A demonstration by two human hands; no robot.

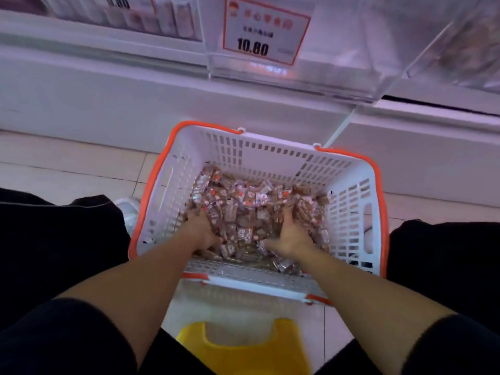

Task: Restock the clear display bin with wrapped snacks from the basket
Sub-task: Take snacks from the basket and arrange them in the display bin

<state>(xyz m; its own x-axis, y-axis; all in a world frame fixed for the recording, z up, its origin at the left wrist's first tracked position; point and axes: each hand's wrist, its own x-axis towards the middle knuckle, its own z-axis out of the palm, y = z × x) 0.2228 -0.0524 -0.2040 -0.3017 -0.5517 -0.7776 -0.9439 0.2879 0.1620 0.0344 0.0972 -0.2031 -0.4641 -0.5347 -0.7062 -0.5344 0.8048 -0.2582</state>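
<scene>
Small brown clear-wrapped snacks fill the white slotted orange-rimmed basket on the floor; my left hand and right hand dig in, fingers buried, grip unclear. Cup inward, lift level to the clear display bin above.

Both hands' fingers buried in wrapped snacks, price tag text blurred

Basket walls hem the sides; open above, bin overhangs ahead.
</scene>
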